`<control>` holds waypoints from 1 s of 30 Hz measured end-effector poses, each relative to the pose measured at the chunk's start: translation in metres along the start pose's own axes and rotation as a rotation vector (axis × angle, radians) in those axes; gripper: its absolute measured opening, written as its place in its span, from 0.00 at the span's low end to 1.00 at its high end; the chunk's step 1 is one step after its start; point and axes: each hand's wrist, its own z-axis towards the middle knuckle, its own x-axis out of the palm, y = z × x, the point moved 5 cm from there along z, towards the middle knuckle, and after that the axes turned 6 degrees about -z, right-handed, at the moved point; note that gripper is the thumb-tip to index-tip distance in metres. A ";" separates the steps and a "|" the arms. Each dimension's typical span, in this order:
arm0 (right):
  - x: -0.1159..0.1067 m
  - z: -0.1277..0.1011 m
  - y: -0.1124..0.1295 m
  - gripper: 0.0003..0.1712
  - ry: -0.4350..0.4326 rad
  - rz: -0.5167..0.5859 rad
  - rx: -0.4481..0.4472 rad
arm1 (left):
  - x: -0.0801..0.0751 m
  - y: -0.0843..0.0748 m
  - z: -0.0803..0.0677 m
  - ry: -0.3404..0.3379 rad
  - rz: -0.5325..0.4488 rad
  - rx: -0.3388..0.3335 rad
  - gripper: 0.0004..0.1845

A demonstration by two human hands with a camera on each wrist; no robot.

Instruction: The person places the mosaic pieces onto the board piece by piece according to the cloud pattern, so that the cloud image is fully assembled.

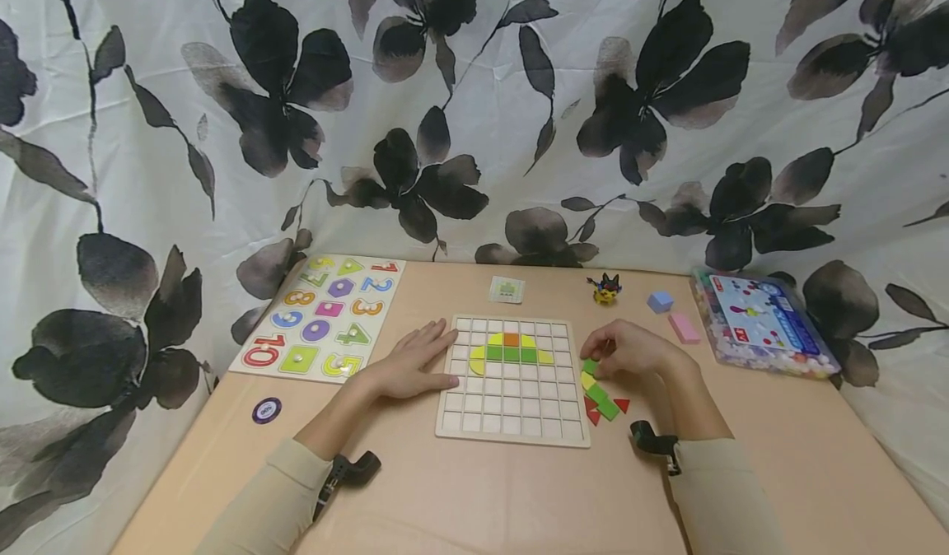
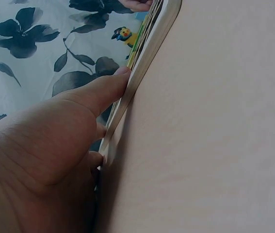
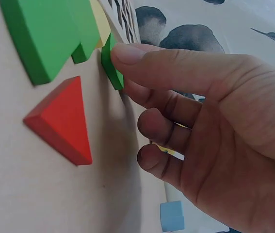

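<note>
Right hand pinches a small green wooden tile w/ thumb and forefinger, just off the right edge of the white wooden grid board, mid-desk. Tile looks light, stiff, smooth-painted, prob. slippery; best taken by its thin edges. Left hand lies flat, fingers straight, against board's left edge.

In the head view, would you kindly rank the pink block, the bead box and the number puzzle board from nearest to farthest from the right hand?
From the right hand:
1. Pink block, just beyond the hand, to its right.
2. Bead box, farther right, near the table's right edge.
3. Number puzzle board, far across on the left side, past the grid board.
</note>
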 end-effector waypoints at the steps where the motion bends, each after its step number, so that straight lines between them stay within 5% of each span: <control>1: 0.000 0.000 -0.001 0.13 -0.001 -0.005 0.002 | 0.000 0.000 0.000 0.001 0.000 -0.001 0.51; 30: -0.002 0.000 -0.001 0.06 0.005 0.073 -0.035 | 0.001 -0.001 0.002 -0.006 0.010 0.013 0.50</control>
